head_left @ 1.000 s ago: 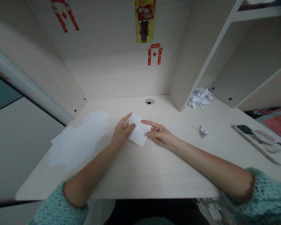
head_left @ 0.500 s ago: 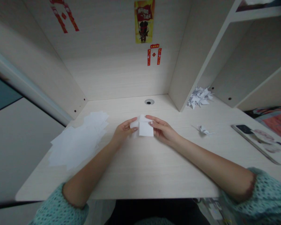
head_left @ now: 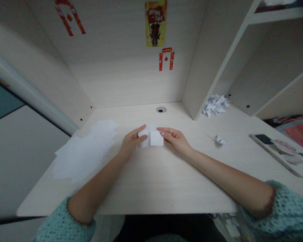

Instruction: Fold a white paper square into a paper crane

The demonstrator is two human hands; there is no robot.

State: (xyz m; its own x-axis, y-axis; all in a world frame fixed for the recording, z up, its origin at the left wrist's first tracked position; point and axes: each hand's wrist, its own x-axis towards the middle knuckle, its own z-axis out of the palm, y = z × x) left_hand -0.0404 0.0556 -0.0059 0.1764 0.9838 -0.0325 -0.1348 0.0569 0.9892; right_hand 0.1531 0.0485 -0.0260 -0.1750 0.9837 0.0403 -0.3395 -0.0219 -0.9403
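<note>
A small folded sheet of white paper (head_left: 157, 138) is held up between both hands, a little above the middle of the desk. My left hand (head_left: 131, 142) pinches its left flap between thumb and fingers. The right edge is gripped by my right hand (head_left: 175, 139), thumb in front and fingers behind. A crease runs down between the shaded left part and the brighter square on the right. The fingertips behind the paper are partly hidden.
Loose white sheets (head_left: 86, 151) are heaped on the desk's left. At right lie a folded paper crane (head_left: 219, 140) and a phone (head_left: 280, 153). Several folded paper pieces (head_left: 215, 105) are piled behind the divider (head_left: 204, 74). A cable hole (head_left: 161, 110) is at the back.
The paper's left flap has spread a little further left with my left hand. The raised upper part above the square now shows less. My right hand has barely moved.
</note>
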